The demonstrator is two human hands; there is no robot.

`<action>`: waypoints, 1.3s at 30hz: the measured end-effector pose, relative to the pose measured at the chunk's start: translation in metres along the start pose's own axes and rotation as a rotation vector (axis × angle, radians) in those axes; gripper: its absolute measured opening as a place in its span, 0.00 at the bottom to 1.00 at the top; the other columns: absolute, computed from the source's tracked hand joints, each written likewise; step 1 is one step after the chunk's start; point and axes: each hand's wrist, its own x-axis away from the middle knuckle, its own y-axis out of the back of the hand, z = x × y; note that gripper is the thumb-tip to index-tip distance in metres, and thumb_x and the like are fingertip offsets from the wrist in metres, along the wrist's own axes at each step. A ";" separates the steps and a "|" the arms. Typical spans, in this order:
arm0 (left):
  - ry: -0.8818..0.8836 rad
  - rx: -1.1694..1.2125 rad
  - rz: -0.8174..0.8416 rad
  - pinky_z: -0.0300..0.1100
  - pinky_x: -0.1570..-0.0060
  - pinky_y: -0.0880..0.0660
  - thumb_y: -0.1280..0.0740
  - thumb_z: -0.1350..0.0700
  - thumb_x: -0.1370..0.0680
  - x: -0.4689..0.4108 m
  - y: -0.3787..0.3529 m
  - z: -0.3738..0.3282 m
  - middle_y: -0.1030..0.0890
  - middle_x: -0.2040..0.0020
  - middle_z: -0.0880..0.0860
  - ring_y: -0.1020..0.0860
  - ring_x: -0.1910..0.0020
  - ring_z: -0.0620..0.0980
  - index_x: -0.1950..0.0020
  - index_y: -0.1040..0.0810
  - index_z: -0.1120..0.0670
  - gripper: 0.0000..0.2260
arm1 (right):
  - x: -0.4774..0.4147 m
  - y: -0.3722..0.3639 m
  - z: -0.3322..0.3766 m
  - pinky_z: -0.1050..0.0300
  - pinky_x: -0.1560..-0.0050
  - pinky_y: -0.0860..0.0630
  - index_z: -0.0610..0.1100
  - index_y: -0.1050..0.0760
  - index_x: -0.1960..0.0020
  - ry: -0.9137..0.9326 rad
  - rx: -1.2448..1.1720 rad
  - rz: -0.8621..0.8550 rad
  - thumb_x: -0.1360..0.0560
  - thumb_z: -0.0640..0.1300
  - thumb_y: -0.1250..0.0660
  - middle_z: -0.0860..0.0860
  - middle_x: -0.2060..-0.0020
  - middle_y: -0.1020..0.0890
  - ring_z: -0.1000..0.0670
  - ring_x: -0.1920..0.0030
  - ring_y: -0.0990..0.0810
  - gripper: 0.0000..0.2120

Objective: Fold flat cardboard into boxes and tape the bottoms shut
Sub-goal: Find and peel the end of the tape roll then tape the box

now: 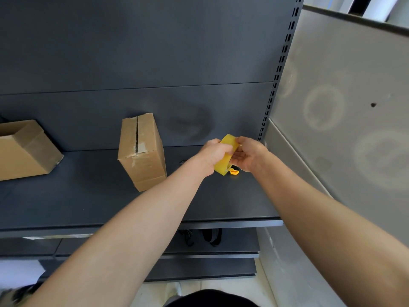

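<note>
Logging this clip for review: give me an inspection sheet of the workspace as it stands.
Surface: dark grey shelf, carrying the boxes.
Job's things: yellow tape roll held over the shelf; middle box on end, seam partly taped, gap showing; left box on its side, open, cut by the frame.
Clutter: small yellow piece on the shelf under the hands; pale strip on the shelf's front edge.
Grippers: left hand grips the roll; right hand holds its other side.
Cables: dark loops below the shelf; cables or straps, cannot tell.
Surroundings: slotted upright, grey panel.
</note>
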 end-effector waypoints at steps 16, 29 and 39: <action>0.011 0.078 0.058 0.40 0.62 0.25 0.30 0.57 0.27 0.005 -0.003 0.000 0.18 0.57 0.54 0.20 0.61 0.51 0.52 0.23 0.56 0.06 | 0.000 0.009 0.003 0.51 0.61 0.23 0.34 0.27 0.40 -0.002 0.018 -0.002 0.21 0.42 0.37 0.41 0.56 0.21 0.45 0.59 0.20 0.13; 0.002 -0.066 -0.024 0.38 0.68 0.30 0.34 0.64 0.29 0.007 -0.016 0.004 0.24 0.61 0.54 0.25 0.65 0.49 0.53 0.27 0.58 0.07 | -0.005 0.014 -0.005 0.51 0.73 0.25 0.36 0.27 0.55 -0.046 0.007 -0.001 0.19 0.40 0.41 0.42 0.63 0.21 0.46 0.66 0.20 0.09; 0.051 -0.002 0.030 0.42 0.58 0.26 0.34 0.61 0.27 0.008 -0.015 0.009 0.21 0.55 0.56 0.23 0.58 0.53 0.52 0.25 0.57 0.05 | -0.008 0.022 -0.007 0.53 0.75 0.24 0.36 0.26 0.51 -0.065 0.014 0.025 0.20 0.40 0.38 0.42 0.63 0.20 0.46 0.66 0.20 0.07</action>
